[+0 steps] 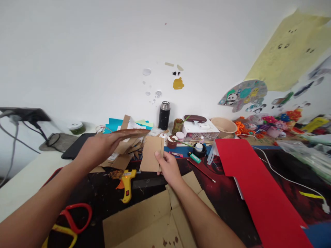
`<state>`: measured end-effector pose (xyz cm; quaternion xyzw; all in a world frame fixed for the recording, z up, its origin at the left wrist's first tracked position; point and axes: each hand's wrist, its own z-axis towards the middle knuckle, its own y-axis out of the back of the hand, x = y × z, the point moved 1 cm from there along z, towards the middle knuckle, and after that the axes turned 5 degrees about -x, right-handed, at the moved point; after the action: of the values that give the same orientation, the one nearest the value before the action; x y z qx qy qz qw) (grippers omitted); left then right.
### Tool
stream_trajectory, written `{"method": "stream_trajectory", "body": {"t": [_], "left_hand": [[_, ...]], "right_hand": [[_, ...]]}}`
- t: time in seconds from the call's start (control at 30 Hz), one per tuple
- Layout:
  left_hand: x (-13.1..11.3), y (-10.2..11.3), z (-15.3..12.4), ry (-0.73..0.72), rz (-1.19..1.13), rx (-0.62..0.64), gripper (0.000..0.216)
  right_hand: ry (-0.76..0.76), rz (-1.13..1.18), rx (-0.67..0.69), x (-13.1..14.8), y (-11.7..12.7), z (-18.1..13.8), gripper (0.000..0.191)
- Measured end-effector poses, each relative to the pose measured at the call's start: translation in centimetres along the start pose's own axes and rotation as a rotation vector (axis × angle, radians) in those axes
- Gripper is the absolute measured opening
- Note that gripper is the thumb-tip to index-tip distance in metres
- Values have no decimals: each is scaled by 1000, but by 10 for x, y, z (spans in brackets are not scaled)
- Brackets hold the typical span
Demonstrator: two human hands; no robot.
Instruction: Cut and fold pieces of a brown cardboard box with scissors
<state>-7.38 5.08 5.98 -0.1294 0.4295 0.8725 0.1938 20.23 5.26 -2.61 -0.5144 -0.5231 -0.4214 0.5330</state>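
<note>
My right hand (168,166) grips a small rectangular piece of cardboard (151,153) by its right edge, thumb on the near face. The cardboard stands upright above the dark mat. My left hand (113,142) is held flat with its fingers stretched out, just left of the cardboard's top edge; whether it touches cannot be told. It holds nothing. Below the left hand lies a yellow hot glue gun (126,186) with a small lit light. A large cardboard sheet (144,220) lies under my right forearm.
Red and yellow scissors (74,220) lie at lower left. A red folded sheet (256,189) covers part of the right side. Along the wall stand a black thermos (164,116), a white box (200,130) and a beige bowl (223,126). A white cable (281,176) crosses the right.
</note>
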Motion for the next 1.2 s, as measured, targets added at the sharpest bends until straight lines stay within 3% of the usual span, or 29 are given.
{"method": "stream_trajectory", "body": {"t": [0.13, 0.23, 0.47, 0.7, 1.0, 1.1, 1.2], "left_hand": [[-1, 16, -2, 278, -207, -52, 29], [-3, 10, -7, 417, -426, -74, 43], [-12, -9, -19, 569, -755, -73, 44], [-24, -7, -25, 593, -793, -143, 33], [-27, -20, -29, 670, -903, -149, 37], [-31, -16, -32, 570, -768, -165, 31], [-37, -7, -38, 252, -407, -299, 15]], "right_hand": [[5, -8, 10, -2, 0, 1, 53], [6, -5, 10, -4, 0, 1, 54], [15, -21, 10, -4, 1, 1, 54], [12, -20, 14, -6, 0, 1, 54], [21, -38, 23, -5, 0, 1, 54], [25, -48, 27, -5, 0, 1, 54], [25, -46, 28, -4, 0, 1, 54]]}}
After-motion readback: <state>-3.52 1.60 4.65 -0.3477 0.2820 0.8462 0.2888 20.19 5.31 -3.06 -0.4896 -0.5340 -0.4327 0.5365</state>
